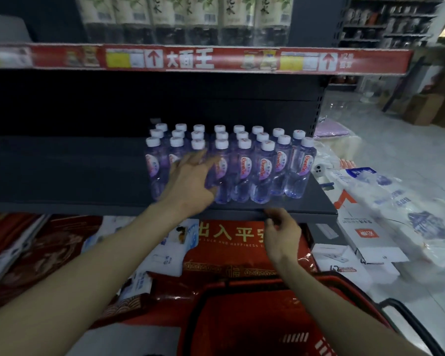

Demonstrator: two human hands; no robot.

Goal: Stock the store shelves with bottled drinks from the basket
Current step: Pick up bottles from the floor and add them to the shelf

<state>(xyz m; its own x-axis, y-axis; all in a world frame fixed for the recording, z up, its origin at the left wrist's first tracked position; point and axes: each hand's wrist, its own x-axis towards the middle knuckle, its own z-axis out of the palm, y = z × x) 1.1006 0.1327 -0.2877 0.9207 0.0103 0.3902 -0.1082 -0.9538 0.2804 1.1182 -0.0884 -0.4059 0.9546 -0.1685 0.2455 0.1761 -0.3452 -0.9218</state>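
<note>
Dark shelf [62, 170]: running across the middle, bare toward 9 o'clock. Red basket [254, 312]: sitting at 6 o'clock below it. Bottles [262, 165]: clear, purple-tinted, white-capped, pink-labelled, standing upright in rows toward 3 o'clock on the shelf. Left hand [190, 183]: lying open with fingers spread, pressing against the front bottles. Right hand [283, 232]: hovering loosely curled, holding nothing, beside the shelf's front edge.
</note>
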